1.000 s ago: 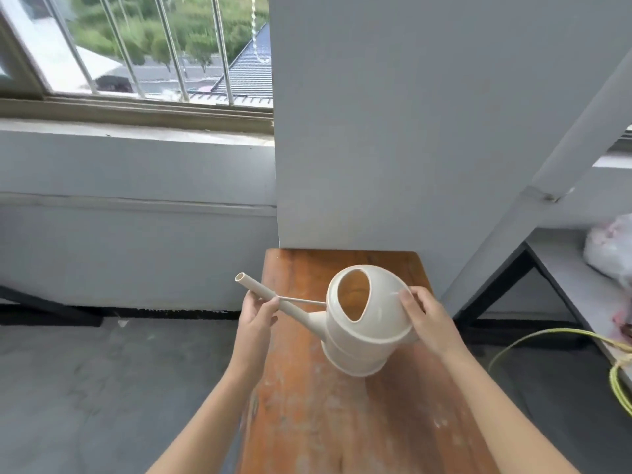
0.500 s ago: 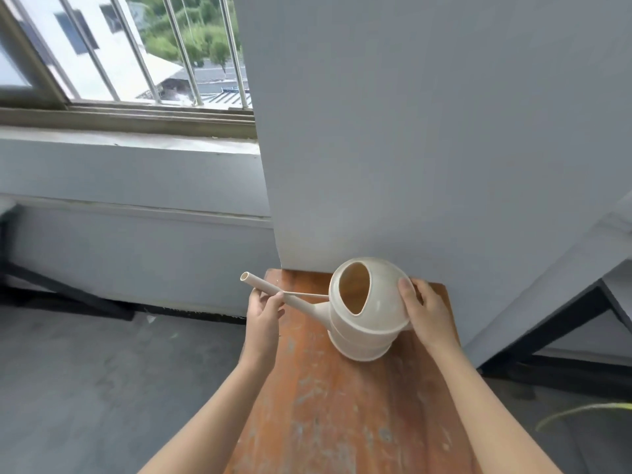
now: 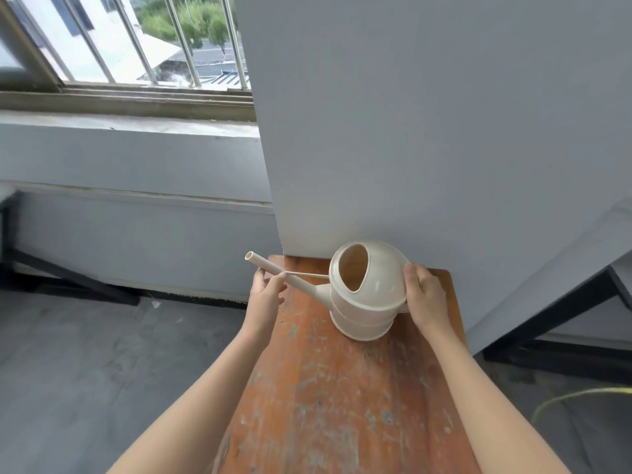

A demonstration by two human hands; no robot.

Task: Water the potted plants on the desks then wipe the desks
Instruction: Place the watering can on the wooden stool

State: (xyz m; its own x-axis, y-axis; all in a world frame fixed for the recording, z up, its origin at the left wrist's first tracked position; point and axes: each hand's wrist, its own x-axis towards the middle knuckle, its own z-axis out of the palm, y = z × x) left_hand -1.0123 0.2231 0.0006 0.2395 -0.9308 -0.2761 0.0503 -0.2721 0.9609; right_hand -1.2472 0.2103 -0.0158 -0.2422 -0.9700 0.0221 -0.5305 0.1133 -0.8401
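Observation:
A cream plastic watering can (image 3: pixel 367 295) stands on the far end of a worn orange-brown wooden surface (image 3: pixel 342 405), close to the grey wall. Its long thin spout points left and up, past the wood's left edge. My left hand (image 3: pixel 266 295) pinches the spout near its middle. My right hand (image 3: pixel 424 299) grips the can's right side, where the handle is hidden behind the fingers. The can's top opening faces me and no water shows inside. No potted plant is in view.
A grey wall pillar (image 3: pixel 427 131) rises right behind the can. A barred window (image 3: pixel 130 46) and a grey ledge lie at the upper left. Grey floor (image 3: pixel 85 371) spreads to the left. A black-framed desk (image 3: pixel 581 302) stands on the right, with a yellow-green hose (image 3: pixel 581 395) on the floor.
The can has gone from held above the wood to standing on its far end near the wall. Both hands kept their hold, and the view has turned left.

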